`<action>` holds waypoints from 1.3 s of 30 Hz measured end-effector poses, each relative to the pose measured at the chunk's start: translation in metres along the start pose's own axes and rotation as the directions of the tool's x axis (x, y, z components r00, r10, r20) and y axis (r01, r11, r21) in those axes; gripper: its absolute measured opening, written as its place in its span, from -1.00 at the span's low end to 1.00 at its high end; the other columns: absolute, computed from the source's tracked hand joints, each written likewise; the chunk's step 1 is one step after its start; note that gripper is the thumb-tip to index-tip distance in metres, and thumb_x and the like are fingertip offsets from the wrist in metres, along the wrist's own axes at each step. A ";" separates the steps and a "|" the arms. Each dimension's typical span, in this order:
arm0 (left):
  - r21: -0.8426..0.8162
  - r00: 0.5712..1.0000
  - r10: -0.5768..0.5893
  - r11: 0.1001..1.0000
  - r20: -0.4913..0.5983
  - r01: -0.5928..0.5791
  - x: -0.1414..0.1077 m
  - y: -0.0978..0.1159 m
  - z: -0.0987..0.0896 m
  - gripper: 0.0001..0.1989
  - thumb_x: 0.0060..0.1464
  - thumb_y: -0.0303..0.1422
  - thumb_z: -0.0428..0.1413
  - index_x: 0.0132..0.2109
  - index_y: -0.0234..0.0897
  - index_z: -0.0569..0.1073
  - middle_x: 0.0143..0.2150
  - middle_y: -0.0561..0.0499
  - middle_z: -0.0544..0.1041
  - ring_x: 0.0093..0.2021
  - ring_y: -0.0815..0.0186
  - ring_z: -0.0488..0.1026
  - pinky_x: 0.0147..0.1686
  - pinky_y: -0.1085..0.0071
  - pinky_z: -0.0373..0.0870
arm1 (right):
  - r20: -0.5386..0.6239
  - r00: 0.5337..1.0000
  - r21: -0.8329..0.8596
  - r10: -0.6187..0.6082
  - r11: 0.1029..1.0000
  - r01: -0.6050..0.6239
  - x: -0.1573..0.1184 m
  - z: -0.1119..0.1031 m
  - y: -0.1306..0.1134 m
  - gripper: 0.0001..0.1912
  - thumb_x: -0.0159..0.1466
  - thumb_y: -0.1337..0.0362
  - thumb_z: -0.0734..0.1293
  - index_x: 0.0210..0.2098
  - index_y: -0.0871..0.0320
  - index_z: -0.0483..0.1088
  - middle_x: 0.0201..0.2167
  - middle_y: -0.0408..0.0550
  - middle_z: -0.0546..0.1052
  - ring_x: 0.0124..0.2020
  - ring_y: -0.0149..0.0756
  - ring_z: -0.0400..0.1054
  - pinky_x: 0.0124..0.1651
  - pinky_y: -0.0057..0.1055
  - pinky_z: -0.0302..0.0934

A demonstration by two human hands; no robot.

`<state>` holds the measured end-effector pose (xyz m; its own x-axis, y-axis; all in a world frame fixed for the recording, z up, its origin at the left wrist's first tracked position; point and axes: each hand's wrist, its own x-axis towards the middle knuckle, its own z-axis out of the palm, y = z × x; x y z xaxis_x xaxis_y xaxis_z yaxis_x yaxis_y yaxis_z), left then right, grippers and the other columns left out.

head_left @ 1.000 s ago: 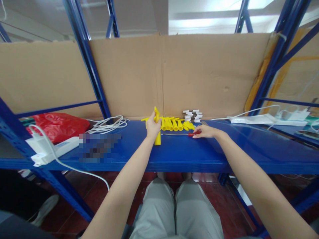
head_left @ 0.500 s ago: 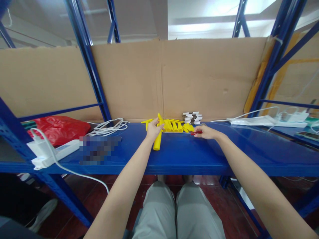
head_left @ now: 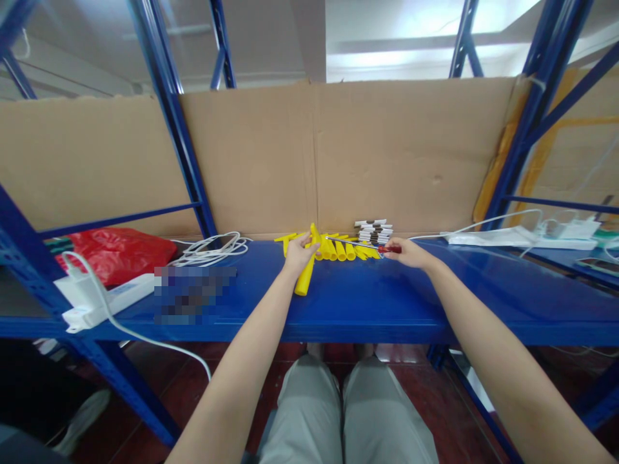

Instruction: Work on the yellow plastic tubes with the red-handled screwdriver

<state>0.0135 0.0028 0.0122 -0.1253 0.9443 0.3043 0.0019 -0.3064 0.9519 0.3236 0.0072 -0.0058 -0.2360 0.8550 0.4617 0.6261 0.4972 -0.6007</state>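
Observation:
My left hand (head_left: 298, 252) is wrapped round a yellow plastic piece (head_left: 304, 282) with a tube-like handle, tilted over the blue shelf with its wide end toward me. A screwdriver (head_left: 389, 249) with a red handle is in my right hand (head_left: 409, 252). Its thin metal shaft points left, and the tip is close to the upper part of the held piece; whether they touch I cannot tell. Behind the shaft lie several similar yellow pieces (head_left: 341, 252) in a row, with small flat yellow parts (head_left: 368, 252) at the right end.
Small white-and-dark strips (head_left: 374, 232) are stacked against the cardboard panel (head_left: 251, 161). To the left are coiled white cable (head_left: 213, 250), a red plastic bag (head_left: 120, 254) and a white power strip (head_left: 130, 290). Blue uprights (head_left: 186, 148) frame the shelf (head_left: 367, 303).
The screwdriver has risen off the shelf surface, and its shaft now slants across in front of the yellow row. My right hand moved slightly right. The held yellow piece leans a little more.

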 end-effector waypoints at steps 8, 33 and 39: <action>-0.033 0.998 -0.058 0.998 -0.006 0.058 0.002 -0.002 0.000 -0.47 -0.01 -0.68 0.19 0.15 -0.48 0.43 0.08 -0.28 0.54 -0.04 0.12 0.57 -0.25 0.41 0.59 | -0.037 0.999 -0.115 -0.007 0.993 0.003 0.001 0.007 -0.003 -0.79 0.04 0.13 0.36 -0.45 0.11 0.31 -0.48 -0.12 0.45 -0.42 -0.29 0.30 -0.28 -0.34 0.23; -0.037 0.997 0.008 0.999 0.083 -0.005 0.009 -0.012 -0.003 -0.50 -0.14 -0.70 0.25 0.02 -0.44 0.53 -0.05 -0.20 0.61 -0.10 0.05 0.60 -0.25 0.26 0.63 | -0.118 0.993 -0.223 0.004 0.974 -0.030 0.004 0.016 -0.002 -0.89 0.10 0.29 0.32 -0.34 0.11 0.37 -0.37 -0.08 0.54 -0.36 -0.26 0.39 -0.24 -0.35 0.25; -0.009 0.998 -0.012 1.000 0.059 0.012 0.004 -0.006 -0.002 -0.52 -0.10 -0.73 0.21 0.03 -0.46 0.52 0.01 -0.23 0.58 -0.05 0.04 0.58 -0.28 0.31 0.63 | -0.122 0.992 -0.239 0.018 0.970 -0.047 0.003 0.016 -0.006 -0.89 0.10 0.29 0.33 -0.34 0.11 0.37 -0.37 -0.08 0.54 -0.36 -0.25 0.39 -0.22 -0.34 0.25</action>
<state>0.0112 0.0082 0.0075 -0.0662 0.9533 0.2947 -0.0089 -0.2959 0.9552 0.3075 0.0095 -0.0112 -0.1324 0.8398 0.5265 0.7960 0.4066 -0.4484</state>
